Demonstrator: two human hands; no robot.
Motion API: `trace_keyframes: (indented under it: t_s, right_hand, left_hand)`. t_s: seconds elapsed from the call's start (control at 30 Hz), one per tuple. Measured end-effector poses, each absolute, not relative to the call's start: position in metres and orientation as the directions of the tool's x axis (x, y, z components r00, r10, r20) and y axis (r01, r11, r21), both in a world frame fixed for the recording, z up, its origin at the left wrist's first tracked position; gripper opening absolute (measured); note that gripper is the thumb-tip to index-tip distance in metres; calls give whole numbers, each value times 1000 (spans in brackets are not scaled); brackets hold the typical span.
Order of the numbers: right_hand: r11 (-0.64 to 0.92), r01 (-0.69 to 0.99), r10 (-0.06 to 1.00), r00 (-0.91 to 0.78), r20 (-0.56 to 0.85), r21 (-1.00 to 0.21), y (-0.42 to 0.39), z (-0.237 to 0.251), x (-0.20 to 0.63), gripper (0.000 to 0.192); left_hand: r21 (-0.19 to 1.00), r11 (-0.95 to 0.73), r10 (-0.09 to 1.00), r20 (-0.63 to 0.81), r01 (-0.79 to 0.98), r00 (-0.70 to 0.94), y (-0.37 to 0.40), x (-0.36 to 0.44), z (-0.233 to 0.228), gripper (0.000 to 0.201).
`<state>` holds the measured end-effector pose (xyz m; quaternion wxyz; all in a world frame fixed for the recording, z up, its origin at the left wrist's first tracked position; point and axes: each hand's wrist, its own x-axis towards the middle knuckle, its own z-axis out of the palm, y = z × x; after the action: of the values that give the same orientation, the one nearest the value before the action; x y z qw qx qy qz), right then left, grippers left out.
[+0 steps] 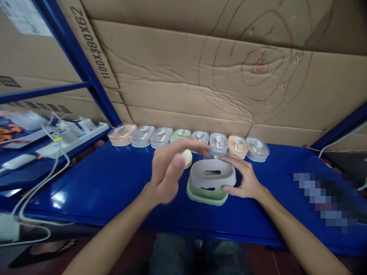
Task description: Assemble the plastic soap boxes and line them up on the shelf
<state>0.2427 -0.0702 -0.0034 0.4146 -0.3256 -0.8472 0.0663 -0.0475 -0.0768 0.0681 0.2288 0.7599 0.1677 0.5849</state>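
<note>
- A grey tray (212, 173) is held just above, or resting on, a green tray (207, 195) near the middle of the blue shelf (109, 187); whether the two already touch cannot be told.
- The grey tray is gripped at its right end by the right hand (246, 179), with the thumb at the near edge and the fingers curled over the far edge.
- The left hand (169, 168) is raised just left of the grey tray, open with fingers spread, blurred, and nothing is held in it.
- A small cream piece (187, 157) is partly hidden behind the left hand; what it is cannot be told.
- The step in hand is judged to be the stacking or seating of the grey tray on the green one.
- For the next move, the two outlines would have to be lined up and the grey tray pressed down evenly, probably with the left hand brought to its free end.
- A row of lidded boxes (189, 140) in peach, grey and green is ranged along the back of the shelf, against a cardboard wall (200, 76).
- A power strip (71, 133) with white cables is seen at the far left.
</note>
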Motion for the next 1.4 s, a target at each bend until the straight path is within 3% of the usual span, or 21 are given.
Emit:
trace_keyframes:
  t_s: [0.07, 0.17, 0.23, 0.3, 0.43, 0.67, 0.93, 1.07, 1.23, 1.4]
  right_hand:
    - [791, 494, 592, -471, 655, -360, -71, -3, 242, 84]
    - [819, 490, 549, -515, 658, -300, -72, -1, 241, 89]
    - [830, 495, 525, -539, 658, -256, -74, 1, 239, 92]
    - [831, 513, 514, -559, 651, -215, -76, 3, 238, 93]
    - [821, 539, 528, -592, 608, -188, -77, 6, 236, 93]
    - [809, 540, 570, -624, 534, -233, -77, 12, 233, 85]
    - [693, 670, 699, -534, 476, -267, -86, 26, 252, 110]
    - [659, 690, 729, -490, 477, -299, -110, 23, 257, 85]
    - [689, 699, 700, -571, 427, -194, -138, 0, 246, 47]
    - [710, 683, 670, -578, 466, -172, -140, -13, 242, 36]
  left_hand:
    - [504, -864, 487, 828, 13, 279, -52, -50, 69, 44]
    - [463, -881, 450, 766, 91, 460, -26, -51, 60, 33]
    - [467, -876, 436, 655, 123, 617, -23, -51, 51, 43]
    - [486, -859, 428, 513, 159, 745, -27, -50, 45, 68]
    - [534, -809, 452, 296, 246, 842, -39, -45, 40, 108]
    - [521, -783, 502, 209, 339, 839, -41, -37, 25, 112]
    - [538, -764, 541, 235, 355, 808, -36, -45, 33, 112]
    - [501, -786, 568, 357, 361, 742, -28, -57, 51, 90]
    - [444, -826, 550, 499, 347, 670, -19, -66, 62, 69]
    - [440, -837, 532, 516, 325, 672, -15, -64, 54, 61]
